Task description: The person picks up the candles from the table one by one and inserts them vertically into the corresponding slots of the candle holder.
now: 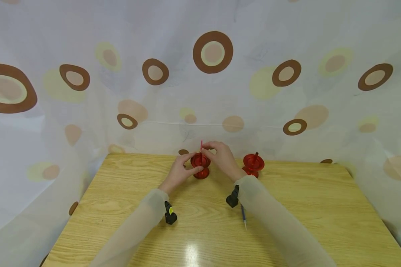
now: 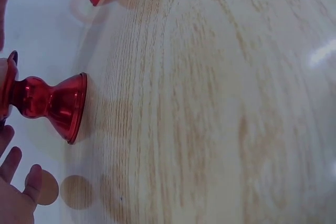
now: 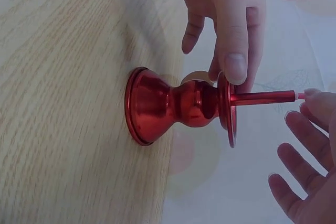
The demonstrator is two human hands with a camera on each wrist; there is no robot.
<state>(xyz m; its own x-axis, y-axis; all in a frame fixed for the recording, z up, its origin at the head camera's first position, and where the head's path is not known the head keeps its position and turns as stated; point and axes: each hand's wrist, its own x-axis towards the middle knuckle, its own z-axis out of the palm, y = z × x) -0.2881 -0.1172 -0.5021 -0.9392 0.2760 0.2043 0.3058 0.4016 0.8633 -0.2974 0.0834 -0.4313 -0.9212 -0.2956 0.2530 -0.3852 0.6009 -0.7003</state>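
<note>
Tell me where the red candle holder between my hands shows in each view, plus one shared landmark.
Head: the red candle holder is centred, below mid-height.
Left wrist: at the left edge, near mid-height, appearing sideways, partly cut off.
Right wrist: near the middle, also sideways.
Shared landmark: the wooden table.

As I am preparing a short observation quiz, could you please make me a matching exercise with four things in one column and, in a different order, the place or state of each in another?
Column one
1. Left hand
2. Right hand
3. Blue pen-like tool
4. Unheld red holder

Column two
A. Pinching the pink stick
B. Standing to the right of both hands in the head view
C. Holding the other red holder by its dish
D. Lying on the table beside the right sleeve

Pairs: 1-C, 2-A, 3-D, 4-B
</note>
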